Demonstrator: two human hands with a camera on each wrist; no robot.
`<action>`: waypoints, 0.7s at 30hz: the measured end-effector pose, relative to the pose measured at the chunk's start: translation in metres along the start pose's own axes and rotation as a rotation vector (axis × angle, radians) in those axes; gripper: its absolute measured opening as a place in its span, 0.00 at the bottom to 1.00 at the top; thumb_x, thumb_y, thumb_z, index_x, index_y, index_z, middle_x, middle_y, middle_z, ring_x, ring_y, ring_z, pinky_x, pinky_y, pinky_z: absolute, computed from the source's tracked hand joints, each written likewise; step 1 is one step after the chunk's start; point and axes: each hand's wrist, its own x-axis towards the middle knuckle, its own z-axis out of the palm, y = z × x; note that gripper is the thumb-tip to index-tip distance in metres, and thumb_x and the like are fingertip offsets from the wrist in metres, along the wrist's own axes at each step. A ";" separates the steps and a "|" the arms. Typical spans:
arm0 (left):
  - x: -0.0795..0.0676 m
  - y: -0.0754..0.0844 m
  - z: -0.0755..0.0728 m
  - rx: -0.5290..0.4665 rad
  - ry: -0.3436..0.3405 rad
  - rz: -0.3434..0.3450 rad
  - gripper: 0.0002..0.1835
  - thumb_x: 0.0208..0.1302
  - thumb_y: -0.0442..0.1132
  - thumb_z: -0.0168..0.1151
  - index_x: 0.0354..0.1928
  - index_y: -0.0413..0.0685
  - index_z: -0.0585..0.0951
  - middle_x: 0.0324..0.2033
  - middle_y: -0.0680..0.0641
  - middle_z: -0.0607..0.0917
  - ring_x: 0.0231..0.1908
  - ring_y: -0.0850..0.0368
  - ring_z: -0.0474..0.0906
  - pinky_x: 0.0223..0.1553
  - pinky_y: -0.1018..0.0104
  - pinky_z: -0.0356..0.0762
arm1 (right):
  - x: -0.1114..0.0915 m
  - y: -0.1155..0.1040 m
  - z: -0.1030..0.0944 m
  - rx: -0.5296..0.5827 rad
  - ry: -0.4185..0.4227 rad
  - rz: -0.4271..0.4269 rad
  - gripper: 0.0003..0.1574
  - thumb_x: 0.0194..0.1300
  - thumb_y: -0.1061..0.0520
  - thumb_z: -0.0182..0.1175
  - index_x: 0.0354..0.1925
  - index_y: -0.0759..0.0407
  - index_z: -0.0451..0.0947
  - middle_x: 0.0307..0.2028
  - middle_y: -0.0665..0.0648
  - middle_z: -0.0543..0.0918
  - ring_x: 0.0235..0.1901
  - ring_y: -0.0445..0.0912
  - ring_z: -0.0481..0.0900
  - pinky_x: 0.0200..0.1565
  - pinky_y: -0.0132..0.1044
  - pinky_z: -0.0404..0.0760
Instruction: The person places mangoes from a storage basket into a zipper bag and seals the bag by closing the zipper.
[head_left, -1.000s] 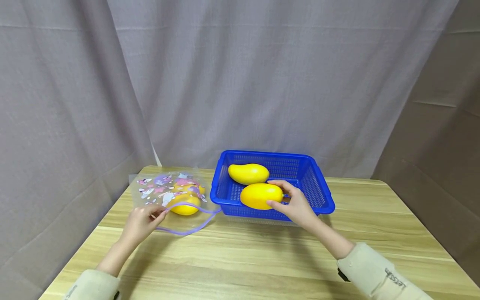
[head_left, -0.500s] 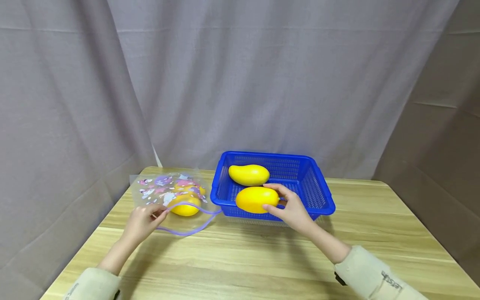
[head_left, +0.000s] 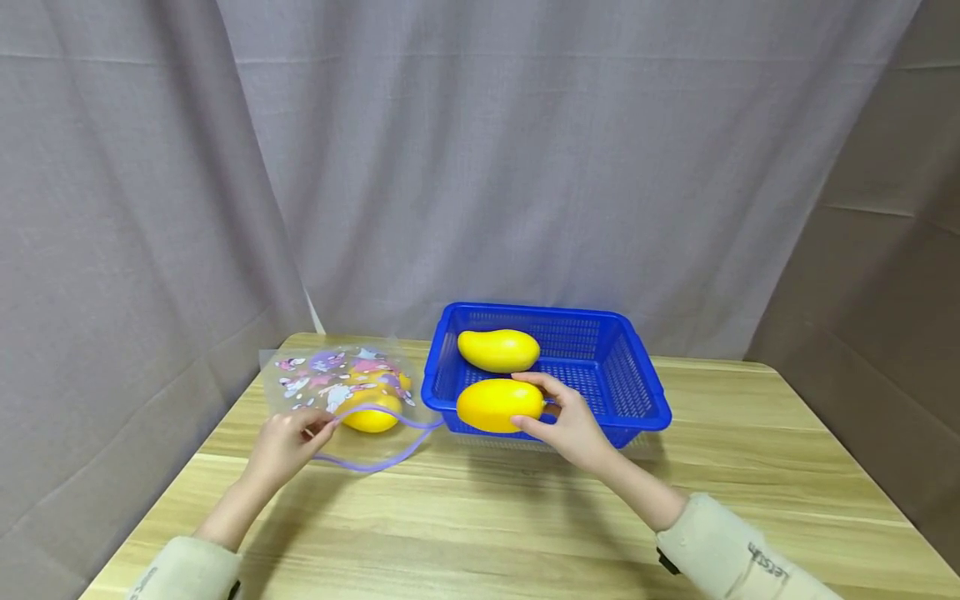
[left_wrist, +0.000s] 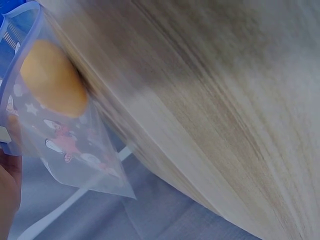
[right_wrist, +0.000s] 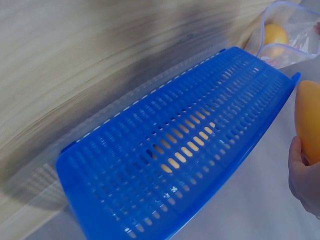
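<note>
Curtain [head_left: 480, 183] hangs beyond our fingers [head_left: 538, 382], with the wooden worktop [head_left: 465, 517] beneath them. The blue basket [head_left: 573, 337] sits just past our right hand [head_left: 572, 423], the clear bag [head_left: 324, 363] past our left hand [head_left: 283, 446], whose fingers pinch its edge. Our right fingers grip one mango [head_left: 491, 406], now shifted left, nearer the bag's mouth.

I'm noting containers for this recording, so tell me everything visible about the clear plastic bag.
The clear plastic bag looks thin and see-through, printed with white, pink and purple cartoon figures and stars; a purple band edges its open mouth. It lies on the wood-grain table, left of the blue basket, mouth towards the person. Yellow mangoes, apparently two, show inside. The left hand pinches the band. Whether the band's right end touches the basket is unclear.
</note>
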 end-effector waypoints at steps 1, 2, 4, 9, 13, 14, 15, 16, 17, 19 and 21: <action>0.000 0.000 0.000 0.001 -0.002 -0.002 0.05 0.46 0.28 0.71 0.26 0.42 0.84 0.18 0.53 0.84 0.18 0.66 0.76 0.20 0.80 0.75 | 0.000 -0.001 0.001 0.003 -0.002 0.000 0.30 0.56 0.61 0.67 0.57 0.63 0.72 0.50 0.62 0.79 0.44 0.42 0.76 0.45 0.30 0.81; 0.000 0.000 0.000 0.002 -0.003 -0.003 0.05 0.46 0.28 0.71 0.26 0.42 0.84 0.18 0.53 0.84 0.18 0.66 0.76 0.20 0.80 0.75 | 0.000 -0.001 0.002 0.007 -0.005 0.001 0.30 0.56 0.61 0.67 0.57 0.62 0.72 0.50 0.62 0.79 0.44 0.43 0.76 0.46 0.30 0.81; -0.001 0.000 0.000 0.005 -0.002 -0.004 0.05 0.46 0.29 0.71 0.26 0.43 0.84 0.18 0.53 0.84 0.18 0.67 0.76 0.20 0.80 0.75 | 0.000 -0.002 0.005 0.014 -0.014 0.004 0.30 0.56 0.61 0.67 0.57 0.61 0.72 0.50 0.62 0.79 0.45 0.44 0.76 0.46 0.30 0.81; -0.002 0.000 0.000 0.007 -0.004 -0.008 0.05 0.46 0.28 0.71 0.26 0.43 0.84 0.18 0.54 0.83 0.18 0.67 0.76 0.20 0.79 0.75 | 0.000 -0.003 0.012 0.032 -0.047 0.010 0.30 0.56 0.59 0.67 0.57 0.60 0.72 0.52 0.61 0.78 0.47 0.47 0.76 0.48 0.34 0.81; -0.002 -0.001 0.000 0.007 -0.009 -0.016 0.05 0.46 0.29 0.71 0.26 0.43 0.84 0.18 0.54 0.84 0.18 0.67 0.76 0.20 0.78 0.76 | -0.001 -0.005 0.019 0.033 -0.074 -0.001 0.30 0.55 0.60 0.68 0.57 0.61 0.72 0.54 0.61 0.79 0.48 0.49 0.76 0.48 0.32 0.81; -0.002 -0.001 0.000 0.007 -0.010 -0.018 0.05 0.46 0.29 0.71 0.26 0.43 0.84 0.18 0.54 0.84 0.18 0.67 0.76 0.20 0.77 0.76 | -0.001 -0.006 0.021 0.032 -0.081 -0.002 0.30 0.55 0.60 0.68 0.57 0.62 0.72 0.54 0.61 0.78 0.48 0.49 0.76 0.47 0.31 0.81; -0.002 -0.001 0.000 0.006 -0.012 -0.021 0.05 0.46 0.29 0.71 0.26 0.43 0.84 0.18 0.54 0.84 0.18 0.67 0.76 0.20 0.77 0.76 | -0.001 -0.008 0.023 0.032 -0.087 -0.004 0.31 0.55 0.60 0.68 0.57 0.62 0.72 0.54 0.61 0.78 0.48 0.49 0.76 0.47 0.30 0.80; -0.002 -0.001 0.000 0.006 -0.013 -0.022 0.05 0.46 0.29 0.71 0.26 0.43 0.84 0.18 0.54 0.84 0.18 0.67 0.76 0.20 0.77 0.76 | -0.001 -0.008 0.024 0.032 -0.092 -0.005 0.31 0.55 0.61 0.68 0.57 0.62 0.72 0.55 0.61 0.78 0.48 0.48 0.76 0.47 0.30 0.81; -0.002 -0.001 0.000 0.006 -0.014 -0.024 0.05 0.46 0.29 0.71 0.27 0.43 0.84 0.19 0.54 0.84 0.18 0.67 0.76 0.20 0.77 0.76 | -0.001 -0.009 0.026 0.034 -0.098 -0.005 0.31 0.54 0.61 0.68 0.57 0.62 0.72 0.55 0.61 0.78 0.48 0.47 0.77 0.47 0.30 0.81; -0.002 -0.001 0.000 0.005 -0.014 -0.026 0.05 0.46 0.29 0.71 0.27 0.43 0.84 0.18 0.54 0.84 0.18 0.67 0.76 0.20 0.77 0.76 | 0.000 -0.009 0.030 0.040 -0.110 -0.011 0.31 0.54 0.61 0.68 0.57 0.63 0.72 0.54 0.61 0.79 0.48 0.45 0.77 0.47 0.31 0.81; -0.002 -0.001 0.001 0.005 -0.012 -0.025 0.05 0.46 0.29 0.71 0.27 0.43 0.84 0.19 0.53 0.84 0.18 0.66 0.76 0.20 0.76 0.76 | 0.000 -0.008 0.034 0.043 -0.120 -0.018 0.31 0.54 0.62 0.68 0.57 0.63 0.72 0.54 0.62 0.79 0.47 0.44 0.77 0.47 0.31 0.81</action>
